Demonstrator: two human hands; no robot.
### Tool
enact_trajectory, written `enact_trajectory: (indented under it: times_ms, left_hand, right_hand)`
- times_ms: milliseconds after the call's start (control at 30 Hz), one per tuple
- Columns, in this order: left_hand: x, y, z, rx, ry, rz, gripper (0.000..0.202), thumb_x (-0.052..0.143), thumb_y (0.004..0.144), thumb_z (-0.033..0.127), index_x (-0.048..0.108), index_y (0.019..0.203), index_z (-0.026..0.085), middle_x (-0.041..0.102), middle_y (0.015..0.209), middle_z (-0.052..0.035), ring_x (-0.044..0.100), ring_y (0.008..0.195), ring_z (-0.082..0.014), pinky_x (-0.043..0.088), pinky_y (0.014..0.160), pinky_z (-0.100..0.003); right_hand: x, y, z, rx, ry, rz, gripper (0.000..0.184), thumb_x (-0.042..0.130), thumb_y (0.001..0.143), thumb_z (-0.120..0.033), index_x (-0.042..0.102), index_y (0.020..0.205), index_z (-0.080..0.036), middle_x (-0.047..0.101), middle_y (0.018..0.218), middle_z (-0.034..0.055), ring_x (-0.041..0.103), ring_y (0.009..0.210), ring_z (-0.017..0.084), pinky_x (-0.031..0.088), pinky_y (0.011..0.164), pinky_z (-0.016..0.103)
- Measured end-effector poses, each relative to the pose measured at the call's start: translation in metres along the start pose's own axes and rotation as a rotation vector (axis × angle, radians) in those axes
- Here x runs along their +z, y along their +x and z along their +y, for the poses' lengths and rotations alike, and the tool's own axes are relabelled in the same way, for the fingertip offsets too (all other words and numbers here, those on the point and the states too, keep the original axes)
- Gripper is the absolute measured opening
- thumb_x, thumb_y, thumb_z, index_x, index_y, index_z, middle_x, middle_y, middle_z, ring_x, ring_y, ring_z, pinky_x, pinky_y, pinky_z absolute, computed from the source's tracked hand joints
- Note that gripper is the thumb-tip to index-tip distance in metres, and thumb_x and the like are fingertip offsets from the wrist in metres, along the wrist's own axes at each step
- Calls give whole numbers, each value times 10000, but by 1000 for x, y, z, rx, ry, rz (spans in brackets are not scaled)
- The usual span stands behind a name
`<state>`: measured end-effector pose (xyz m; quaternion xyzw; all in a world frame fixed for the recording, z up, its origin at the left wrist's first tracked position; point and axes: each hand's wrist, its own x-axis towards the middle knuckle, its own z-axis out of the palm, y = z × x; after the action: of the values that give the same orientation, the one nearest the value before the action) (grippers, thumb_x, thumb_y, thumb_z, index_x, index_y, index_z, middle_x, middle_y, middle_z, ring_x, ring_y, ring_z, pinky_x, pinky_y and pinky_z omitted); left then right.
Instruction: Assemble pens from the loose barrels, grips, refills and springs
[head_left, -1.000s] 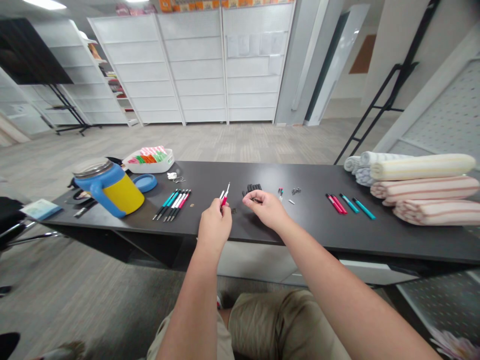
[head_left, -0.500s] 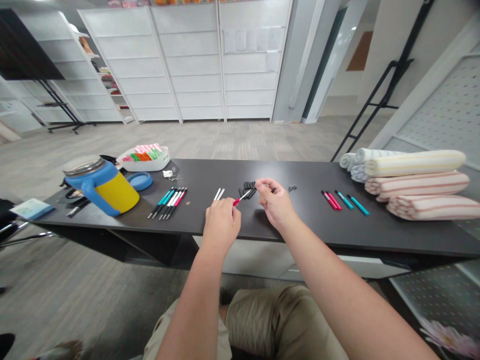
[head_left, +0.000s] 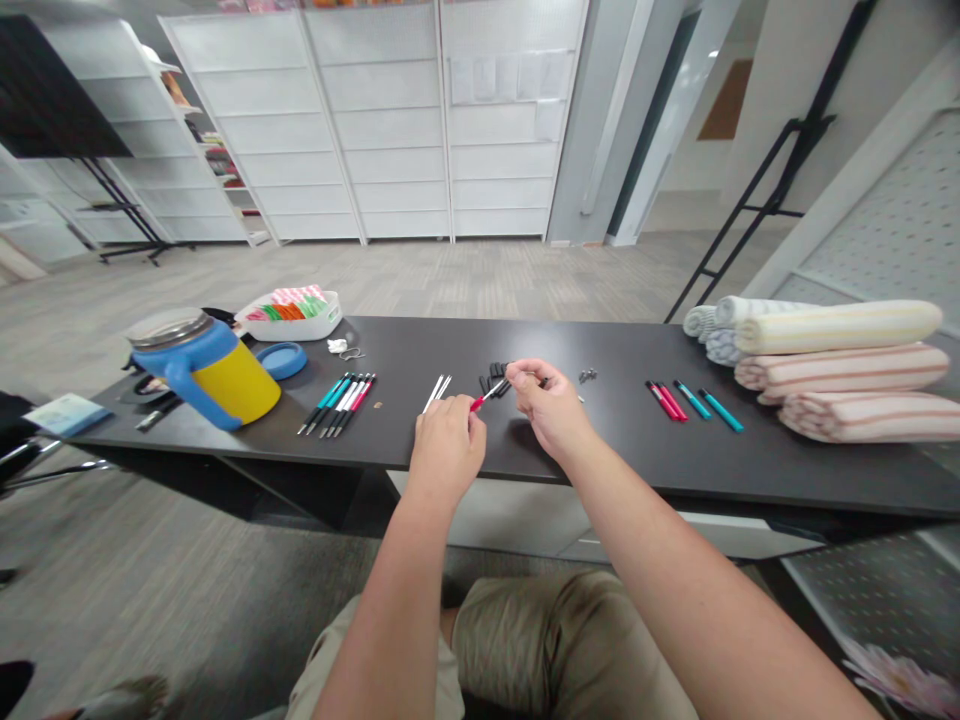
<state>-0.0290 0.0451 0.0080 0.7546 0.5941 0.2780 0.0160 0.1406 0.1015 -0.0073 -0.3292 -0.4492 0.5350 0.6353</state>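
Red pen [head_left: 480,400] clamped in left hand [head_left: 445,447] grip, tip twd right hand [head_left: 549,405], fingers pinched at it.

A second ago the left hand [head_left: 447,447] held a red pen part [head_left: 482,398] upright together with two thin white refills [head_left: 436,391], close to the near edge of the table [head_left: 750,470]. Now the refills lie on the table just beyond that hand, and the red part is tilted over, its tip pointing right and away toward the right hand [head_left: 547,405]. That right hand, which a second ago rested low on the table by the black caps [head_left: 495,379], has lifted and moved slightly right and far, fingertips pinched together at the tip of the red part. In the last half second both hands barely shifted.
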Motion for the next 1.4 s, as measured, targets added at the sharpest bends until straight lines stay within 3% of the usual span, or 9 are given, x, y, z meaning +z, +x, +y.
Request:
enact_trajectory:
  times_ms: [333,533,700,867,1000,1200,1400]
  left_hand:
    - [3,0,-6,40,-167,40,169,503,979,144,659,1013,198,729,968,-78,656,982,-262,491,926,-390]
    - [3,1,-6,34,-199,6,184,487,984,144,657,997,214,727,966,-70,665,975,-253,503,915,-378]
    - [2,1,-8,-10,-191,28,176,490,982,156,653,1027,207,735,997,-76,661,1012,-258,498,943,-382]
    - [-1,0,-9,-74,-170,35,176,494,983,169,657,1033,211,744,1011,-72,652,1010,-265,495,920,-381]
    - [-2,1,-9,-85,-161,35,173,504,981,169,659,1045,209,745,1025,-75,651,1013,-265,493,919,-381]
    - [-2,0,-9,-81,-173,38,173,504,980,164,662,1033,213,744,1021,-75,657,1013,-260,497,929,-376]
    - [-3,0,-8,-75,-178,37,170,507,978,160,659,1036,212,750,1032,-73,659,1015,-261,497,933,-380]
  right_hand:
    - [3,-2,-3,41,-11,-36,356,892,754,-498,724,915,-229,339,573,-106,199,486,68,172,480,258]
    - [7,-5,-5,83,-40,-107,411,880,766,-525,725,998,-224,337,582,-109,208,490,72,176,476,252]
    - [9,-5,-10,173,141,-72,444,771,830,-625,656,1060,-264,363,644,-105,211,471,75,224,453,229]
    - [5,-3,-10,178,220,-80,350,862,776,-417,642,1001,-264,569,771,-68,380,520,68,338,496,215]
    - [3,-2,-9,103,175,-53,374,863,795,-397,692,1108,-284,732,1000,-3,551,650,85,419,561,216]
    - [-2,1,-9,115,163,-29,450,872,783,-368,727,1208,-336,748,1158,2,689,896,128,472,618,213]
    - [-4,1,-13,107,260,5,412,888,774,-331,710,1144,-364,733,1104,-34,713,1081,163,506,672,214]
